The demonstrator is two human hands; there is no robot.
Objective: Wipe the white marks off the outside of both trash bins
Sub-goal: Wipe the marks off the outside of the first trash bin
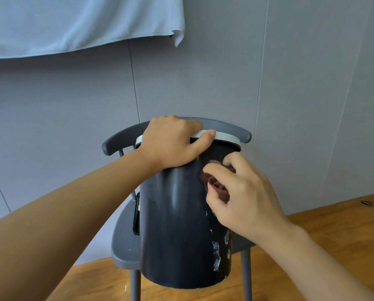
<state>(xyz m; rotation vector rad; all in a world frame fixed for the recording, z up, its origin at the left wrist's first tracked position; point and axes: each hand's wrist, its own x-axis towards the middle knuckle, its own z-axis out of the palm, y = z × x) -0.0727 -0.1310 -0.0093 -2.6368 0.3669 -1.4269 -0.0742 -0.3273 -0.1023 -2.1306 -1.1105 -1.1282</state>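
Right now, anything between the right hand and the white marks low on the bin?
Nothing visible. The right hand presses a brownish cloth on the upper side of the bin; the white marks lie below it on bare surface. The left hand grips the rim, away from that path.

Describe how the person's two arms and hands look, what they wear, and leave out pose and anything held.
Both forearms are bare as far as the picture shows: no sleeves, gloves, watch or bracelets. The left hand shows no ring on its visible fingers, and its thumbnail is short and unpainted. The right hand is likewise plain, with no ring or marking to be seen. Upper arms lie outside the picture.
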